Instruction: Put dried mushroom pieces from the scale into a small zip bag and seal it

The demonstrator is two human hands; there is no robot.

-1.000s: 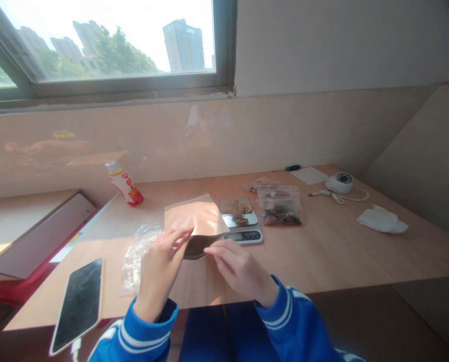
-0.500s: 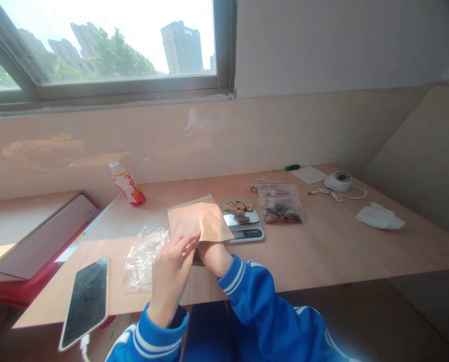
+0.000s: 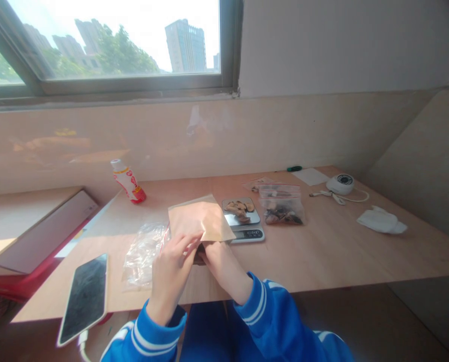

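Note:
A brown paper bag point(image 3: 198, 216) lies tilted on the table's near side, its opening towards me. My left hand point(image 3: 173, 269) grips the bag's near edge, fingers over the top layer. Into the opening reaches my right hand point(image 3: 221, 261); its fingers are hidden inside, so what they hold cannot be seen. Just right of the bag, and partly covered by it, stands a digital kitchen scale point(image 3: 257, 235). On its plate rest several dried brown slices point(image 3: 240, 209). A zip-lock bag point(image 3: 283, 208) with dark dried pieces lies beside the scale.
Left of the paper bag is a crumpled clear plastic bag point(image 3: 143, 256). A phone point(image 3: 84, 296) with a cable overhangs the near-left table edge. A red-and-white bottle point(image 3: 128, 182) stands behind. To the right are a white corded device point(image 3: 340, 184), a tissue point(image 3: 380, 220) and paper point(image 3: 310, 176).
My right hand has drawn partway back out of the paper bag, towards me and to the right, so more of the wrist and hand shows. The left hand keeps its hold.

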